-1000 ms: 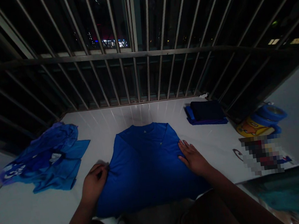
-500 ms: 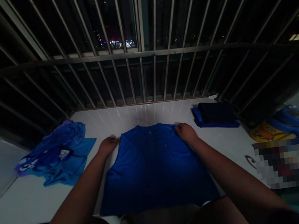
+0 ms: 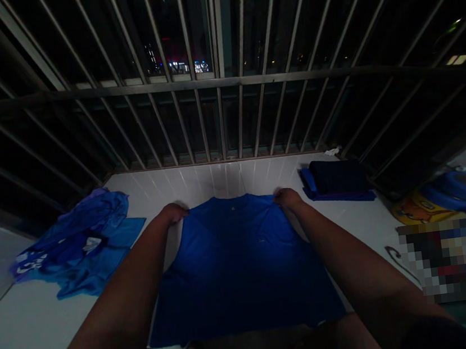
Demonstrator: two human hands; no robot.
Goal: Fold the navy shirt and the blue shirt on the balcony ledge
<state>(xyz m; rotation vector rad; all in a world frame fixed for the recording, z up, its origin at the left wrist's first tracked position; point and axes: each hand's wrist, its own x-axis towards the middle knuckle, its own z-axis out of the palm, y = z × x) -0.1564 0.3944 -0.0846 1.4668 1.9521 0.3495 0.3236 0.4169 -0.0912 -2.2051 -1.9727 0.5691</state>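
Note:
A blue short-sleeved T-shirt [image 3: 240, 270] lies spread on the white tiled ledge [image 3: 200, 184], its collar at the far side and a small pale logo at the neck. My left hand [image 3: 172, 213] pinches the shirt's far edge left of the collar. My right hand [image 3: 287, 198] pinches the same edge right of the collar. My forearms stretch over the shirt's sides and hide part of them. The shirt's near hem hangs close to the ledge's front edge.
A crumpled blue garment [image 3: 76, 247] with white print lies to the left. Folded dark navy and blue cloth [image 3: 335, 180] sits at the far right. Blue tape rolls [image 3: 458, 189], a yellow printed item [image 3: 420, 211] and a pixelated object [image 3: 443, 262] lie right. Metal window bars [image 3: 217, 80] stand behind.
My left hand has moved from the shirt's left side up to the far edge, joining my right hand there. The shirt now lies flatter, and both hands have shifted slightly farther out.

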